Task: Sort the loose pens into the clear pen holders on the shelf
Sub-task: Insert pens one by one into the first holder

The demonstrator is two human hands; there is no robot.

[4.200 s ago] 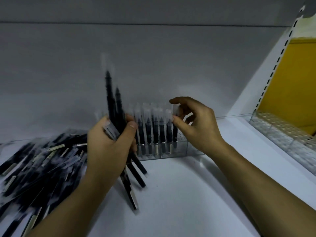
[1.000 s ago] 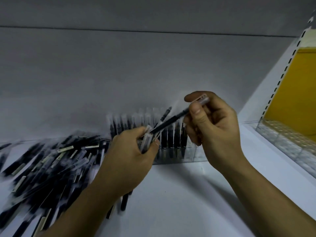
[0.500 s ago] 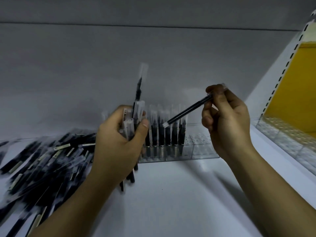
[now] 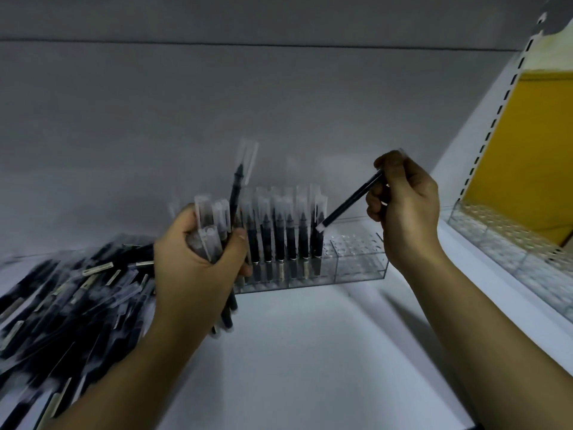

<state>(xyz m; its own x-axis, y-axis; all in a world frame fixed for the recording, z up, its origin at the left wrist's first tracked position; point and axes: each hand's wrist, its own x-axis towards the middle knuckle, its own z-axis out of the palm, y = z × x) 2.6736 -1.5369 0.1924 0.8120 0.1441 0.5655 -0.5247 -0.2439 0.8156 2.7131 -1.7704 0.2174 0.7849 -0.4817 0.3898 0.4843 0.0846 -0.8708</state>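
Left hand (image 4: 198, 268) grips a pen bundle (image 4: 217, 225); right hand (image 4: 406, 209) pinches one pen (image 4: 350, 201) above the holder (image 4: 359, 265)

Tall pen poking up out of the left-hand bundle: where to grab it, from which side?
Pinch the tall pen on its dark barrel just under the clear cap, coming from above right. It stands near upright, well above the other caps in the left hand, so that stretch is free; lower down the hand covers it.

Two hands (image 4: 198, 268), two clear pen holders (image 4: 359, 265), one heap of loose pens (image 4: 62, 305).
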